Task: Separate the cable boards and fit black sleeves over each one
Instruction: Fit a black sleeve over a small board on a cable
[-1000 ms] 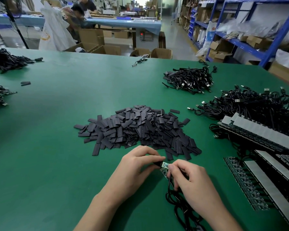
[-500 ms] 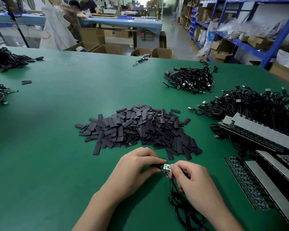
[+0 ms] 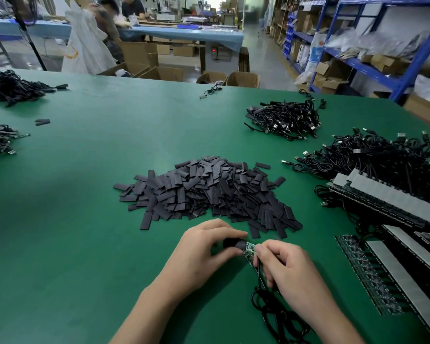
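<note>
Near the table's front edge my left hand (image 3: 204,254) pinches a black sleeve (image 3: 233,243) between thumb and fingers. My right hand (image 3: 287,266) grips a small green cable board (image 3: 249,250) by its cable end. The sleeve covers the board's left tip; most of the board still shows. The board's black cable (image 3: 276,311) coils on the table below my right hand. A big heap of loose black sleeves (image 3: 209,192) lies just beyond my hands. Strips of joined boards (image 3: 382,197) lie at the right.
The green table (image 3: 85,219) holds cable piles at the back right (image 3: 286,119), the right (image 3: 382,157), and the far left (image 3: 10,86). More board panels (image 3: 372,274) lie at the near right. People work at a blue bench behind; blue shelving stands right.
The sleeve in my left hand has opened up and slid onto the board's tip. Both hands stayed in about the same spot.
</note>
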Action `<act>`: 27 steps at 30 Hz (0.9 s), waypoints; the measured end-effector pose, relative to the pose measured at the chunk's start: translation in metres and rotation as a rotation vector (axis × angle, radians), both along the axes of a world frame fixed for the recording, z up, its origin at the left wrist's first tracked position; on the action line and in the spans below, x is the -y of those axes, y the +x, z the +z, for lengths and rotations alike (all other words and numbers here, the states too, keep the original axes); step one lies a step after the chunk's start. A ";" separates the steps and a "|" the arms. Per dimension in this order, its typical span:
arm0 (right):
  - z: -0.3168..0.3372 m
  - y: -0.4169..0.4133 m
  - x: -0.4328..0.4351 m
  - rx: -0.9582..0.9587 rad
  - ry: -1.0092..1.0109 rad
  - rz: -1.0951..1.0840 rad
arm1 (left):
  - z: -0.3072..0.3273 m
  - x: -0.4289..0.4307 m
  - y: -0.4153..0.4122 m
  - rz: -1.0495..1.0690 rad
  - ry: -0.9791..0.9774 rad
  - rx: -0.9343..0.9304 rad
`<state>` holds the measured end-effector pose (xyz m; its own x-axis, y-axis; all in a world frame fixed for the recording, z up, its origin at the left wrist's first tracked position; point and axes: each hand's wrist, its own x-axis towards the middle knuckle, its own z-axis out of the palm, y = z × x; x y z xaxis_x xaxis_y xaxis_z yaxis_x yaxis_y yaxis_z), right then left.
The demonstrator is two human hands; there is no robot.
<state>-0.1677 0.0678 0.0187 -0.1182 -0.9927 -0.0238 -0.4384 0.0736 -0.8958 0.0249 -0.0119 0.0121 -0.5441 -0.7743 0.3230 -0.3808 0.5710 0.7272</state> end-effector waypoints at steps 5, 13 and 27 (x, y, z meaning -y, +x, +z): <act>0.001 0.001 -0.001 -0.030 -0.005 0.044 | 0.001 0.000 0.002 -0.028 -0.007 0.002; 0.008 0.003 -0.004 0.008 -0.054 0.064 | 0.001 0.001 0.002 -0.013 -0.041 -0.005; 0.001 -0.003 0.000 0.177 -0.008 0.019 | -0.001 0.001 0.003 -0.013 -0.099 -0.052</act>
<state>-0.1708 0.0673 0.0195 -0.0936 -0.9950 -0.0349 -0.2751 0.0595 -0.9596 0.0280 -0.0132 0.0114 -0.5340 -0.7306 0.4254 -0.3363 0.6452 0.6860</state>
